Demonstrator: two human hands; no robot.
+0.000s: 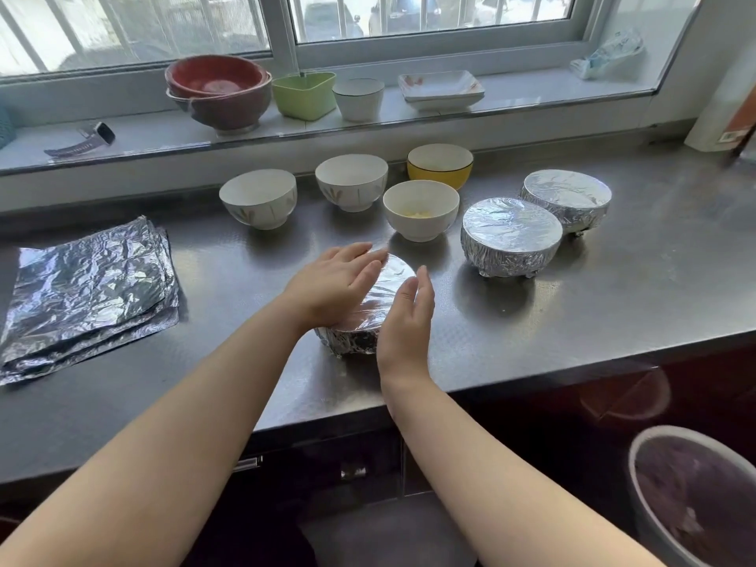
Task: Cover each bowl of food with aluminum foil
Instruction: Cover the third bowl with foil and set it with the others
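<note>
Head view showed the left hand (335,280) lying flat, fingers straight, on the foil top of the near bowl (360,317); the right hand (405,321) stood edge-on against that bowl's right side, fingers straight and together, pressing the foil to the wall; neither hand curled round anything. This bowl sat near the front edge of the steel counter (572,321), its foil already drawn tight over the rim and crimped down the side; the step in hand looked like the last smoothing of the third cover. To its right stood two wrapped bowls, one (511,235) close by and another (566,198) behind it, just beside each other. Behind the hands stood four uncovered bowls: a white bowl (421,208) with something pale yellow inside, nearest; a yellow bowl (439,163) behind it; and two patterned bowls (352,180) (258,197) to the left, whose contents I could not see. A foil stack (90,296) lay well to the left; spare dishes (219,90) lined the sill (135,137). Next, I judged, the hands would have to let go, take a single sheet off the stack without dragging its neighbours, and centre it over an open bowl, likely the white one; thin foil tears easily, so a gentle lift would suit.
</note>
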